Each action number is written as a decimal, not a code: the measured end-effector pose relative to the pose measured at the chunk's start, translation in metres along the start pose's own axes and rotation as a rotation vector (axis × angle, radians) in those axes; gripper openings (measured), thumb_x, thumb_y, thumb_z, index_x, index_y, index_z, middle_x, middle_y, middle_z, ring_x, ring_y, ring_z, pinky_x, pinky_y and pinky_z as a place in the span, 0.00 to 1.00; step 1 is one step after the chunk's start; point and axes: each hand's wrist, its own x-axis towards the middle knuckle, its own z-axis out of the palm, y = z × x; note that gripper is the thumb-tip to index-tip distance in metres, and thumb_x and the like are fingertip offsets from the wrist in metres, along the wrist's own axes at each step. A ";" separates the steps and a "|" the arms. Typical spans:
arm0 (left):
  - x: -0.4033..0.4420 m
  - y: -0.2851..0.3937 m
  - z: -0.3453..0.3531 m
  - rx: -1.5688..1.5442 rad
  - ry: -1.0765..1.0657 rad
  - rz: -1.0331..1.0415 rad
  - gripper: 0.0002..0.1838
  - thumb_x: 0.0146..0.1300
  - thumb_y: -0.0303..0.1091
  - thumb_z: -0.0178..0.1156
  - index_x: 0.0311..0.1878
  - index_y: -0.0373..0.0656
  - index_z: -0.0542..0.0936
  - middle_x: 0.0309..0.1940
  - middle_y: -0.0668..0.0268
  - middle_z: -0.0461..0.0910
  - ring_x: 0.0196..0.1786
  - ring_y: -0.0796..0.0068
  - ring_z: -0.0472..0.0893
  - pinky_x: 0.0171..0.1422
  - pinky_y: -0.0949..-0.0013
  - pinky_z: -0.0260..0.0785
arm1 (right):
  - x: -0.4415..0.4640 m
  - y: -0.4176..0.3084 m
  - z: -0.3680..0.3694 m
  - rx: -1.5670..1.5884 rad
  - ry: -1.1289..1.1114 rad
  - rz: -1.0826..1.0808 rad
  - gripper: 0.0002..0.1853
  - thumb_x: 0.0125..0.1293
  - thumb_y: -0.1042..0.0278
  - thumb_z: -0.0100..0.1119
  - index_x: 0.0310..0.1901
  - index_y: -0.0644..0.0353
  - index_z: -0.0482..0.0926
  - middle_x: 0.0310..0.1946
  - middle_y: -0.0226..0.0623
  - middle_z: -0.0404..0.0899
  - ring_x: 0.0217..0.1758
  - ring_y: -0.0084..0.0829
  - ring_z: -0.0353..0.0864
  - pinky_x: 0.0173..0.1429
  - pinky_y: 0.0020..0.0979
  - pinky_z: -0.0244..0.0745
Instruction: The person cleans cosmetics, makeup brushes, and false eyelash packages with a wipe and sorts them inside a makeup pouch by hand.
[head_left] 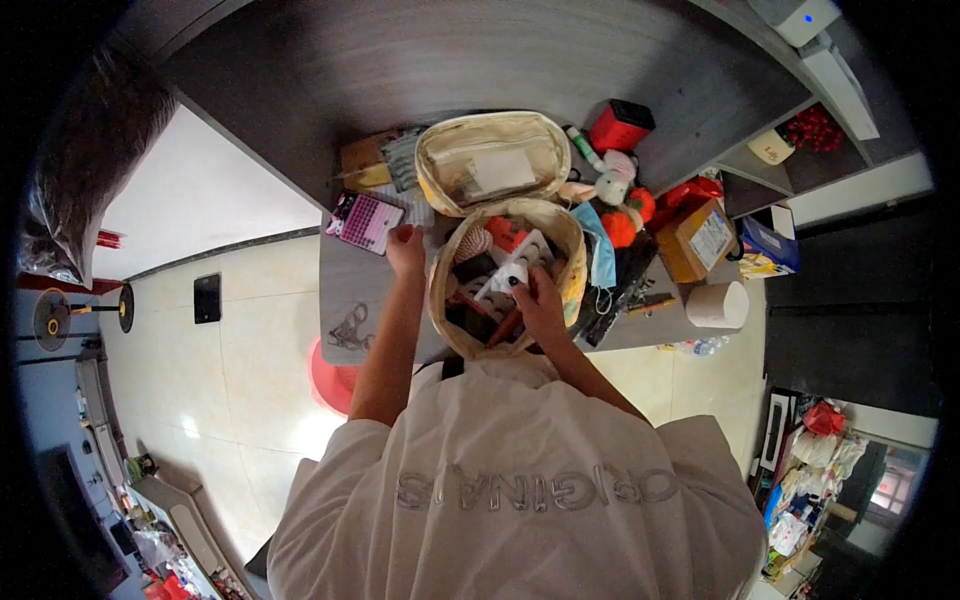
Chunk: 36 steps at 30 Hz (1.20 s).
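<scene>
A cream cosmetic bag point(437, 290) stands unzipped on the grey desk, its padded lid point(545, 140) folded back. Inside it my right hand point(541, 305) pinches a small white item with a black spot point(512, 278), too small to name. A white strip point(534, 247) and an orange-red item point(507, 233) lie around it among other jumbled contents. To the left of the bag, my left hand point(405, 248) has its fingers curled together beside a flat pink case with rows of small marks point(367, 222). Whatever those fingers may hold is hidden.
Right of the bag lie a blue face mask point(603, 250), a plush toy point(614, 180), a red-and-black box point(621, 126), a cardboard box point(694, 241) and a white roll point(717, 304). A dark panel rises behind the desk. A pink stool point(330, 380) stands below the left edge.
</scene>
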 end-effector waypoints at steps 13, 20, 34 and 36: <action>0.088 0.025 0.020 0.654 -0.023 0.099 0.33 0.46 0.57 0.57 0.45 0.35 0.73 0.39 0.50 0.75 0.46 0.54 0.73 0.47 0.60 0.66 | 0.003 -0.014 -0.007 0.069 -0.088 0.185 0.14 0.58 0.68 0.50 0.43 0.67 0.66 0.37 0.46 0.69 0.41 0.40 0.72 0.45 0.37 0.66; 0.099 0.032 0.011 0.603 -0.410 0.025 0.23 0.56 0.49 0.49 0.46 0.38 0.71 0.36 0.56 0.77 0.40 0.61 0.76 0.38 0.63 0.70 | -0.003 0.015 -0.002 0.048 -0.072 0.070 0.15 0.58 0.70 0.50 0.45 0.67 0.64 0.38 0.49 0.69 0.40 0.42 0.73 0.43 0.36 0.68; 0.037 0.027 -0.064 -0.947 -0.167 -0.229 0.07 0.54 0.30 0.51 0.37 0.46 0.67 0.32 0.65 0.75 0.35 0.70 0.77 0.34 0.70 0.70 | -0.004 0.019 -0.003 -0.079 -0.110 0.077 0.20 0.60 0.60 0.47 0.47 0.67 0.64 0.39 0.49 0.69 0.42 0.44 0.71 0.46 0.38 0.65; 0.007 0.046 -0.081 -1.113 -0.259 -0.262 0.08 0.55 0.32 0.50 0.39 0.47 0.67 0.35 0.66 0.75 0.37 0.71 0.77 0.36 0.70 0.69 | 0.000 0.014 -0.006 -0.050 -0.110 0.069 0.20 0.61 0.59 0.46 0.47 0.68 0.64 0.40 0.49 0.69 0.41 0.45 0.71 0.44 0.38 0.65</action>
